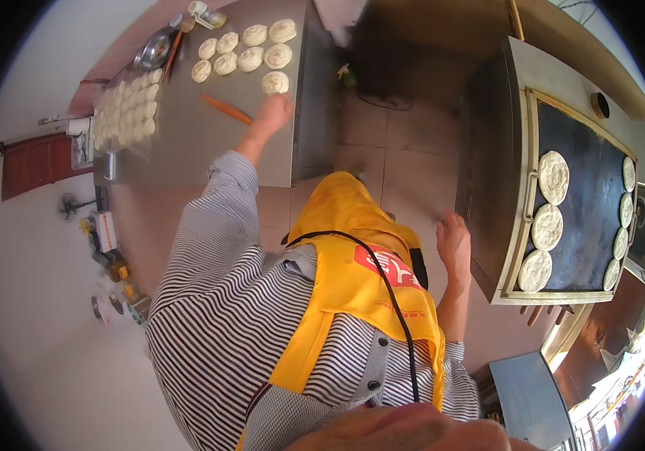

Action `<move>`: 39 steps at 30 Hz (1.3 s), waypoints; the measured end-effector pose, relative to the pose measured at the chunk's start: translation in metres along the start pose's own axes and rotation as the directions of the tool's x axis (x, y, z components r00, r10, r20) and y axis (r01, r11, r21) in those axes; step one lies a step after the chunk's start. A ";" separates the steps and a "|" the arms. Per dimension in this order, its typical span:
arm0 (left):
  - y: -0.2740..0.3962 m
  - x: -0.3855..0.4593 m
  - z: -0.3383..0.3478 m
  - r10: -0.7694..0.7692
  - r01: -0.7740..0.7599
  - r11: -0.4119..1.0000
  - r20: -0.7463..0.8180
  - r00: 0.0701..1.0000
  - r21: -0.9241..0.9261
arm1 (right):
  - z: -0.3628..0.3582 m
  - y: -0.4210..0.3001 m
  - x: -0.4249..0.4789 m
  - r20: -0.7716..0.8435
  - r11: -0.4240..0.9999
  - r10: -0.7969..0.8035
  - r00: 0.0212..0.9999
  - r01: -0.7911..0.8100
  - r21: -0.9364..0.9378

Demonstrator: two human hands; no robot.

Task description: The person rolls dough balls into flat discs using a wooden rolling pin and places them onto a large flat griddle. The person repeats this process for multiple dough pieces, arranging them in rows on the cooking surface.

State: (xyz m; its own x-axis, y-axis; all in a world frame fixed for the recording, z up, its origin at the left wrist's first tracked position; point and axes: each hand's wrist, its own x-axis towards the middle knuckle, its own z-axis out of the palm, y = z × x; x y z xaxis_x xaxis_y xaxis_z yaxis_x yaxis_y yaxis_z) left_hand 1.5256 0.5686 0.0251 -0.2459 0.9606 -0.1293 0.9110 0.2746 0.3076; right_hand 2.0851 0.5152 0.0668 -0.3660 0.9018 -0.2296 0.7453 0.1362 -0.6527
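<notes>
My left hand [275, 113] reaches over the metal table, against the near edge of a coiled dough round [275, 83]. Its fingertips are hidden, so its hold is unclear. Beside the wrist lies a wooden rolling pin [225, 108]. Several more coiled dough rounds [251, 58] stand in rows beyond. My right hand [453, 239] hangs beside the yellow apron [350, 225], empty, its fingers loosely bent and apart. Right of it, flat dough rounds [547, 227] lie along the near side of a dark griddle [587, 214], with smaller-looking ones [626, 209] along its far side.
Many small dough pieces [127, 110] lie under clear plastic at the table's left end. A metal bowl [157, 49] and a jar [207, 16] stand at its back edge. The griddle's raised frame [531, 169] carries a handle. A blue-grey panel [531, 400] is at lower right.
</notes>
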 end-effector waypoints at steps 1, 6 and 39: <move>-0.023 0.014 0.002 -0.089 0.089 0.996 -0.052 0.995 -0.013 | 0.011 -0.002 -0.005 0.021 1.000 0.005 1.000 -0.004 -0.030; -0.090 0.072 0.009 -0.287 0.290 0.957 -0.068 0.955 0.032 | 0.058 -0.034 -0.026 0.115 0.985 0.083 0.990 -0.064 -0.162; -0.202 -0.091 0.003 0.022 -0.063 0.981 -0.223 0.975 -0.182 | 0.367 -0.348 0.249 -0.010 0.865 -0.461 0.887 0.447 -0.228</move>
State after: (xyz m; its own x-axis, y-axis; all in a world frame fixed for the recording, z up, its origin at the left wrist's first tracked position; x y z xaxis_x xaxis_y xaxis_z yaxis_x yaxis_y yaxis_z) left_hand 1.3655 0.4257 -0.0283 -0.2937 0.9515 0.0910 0.8495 0.2162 0.4812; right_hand 1.5305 0.5419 -0.0283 -0.6629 0.7414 0.1041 0.6084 0.6144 -0.5024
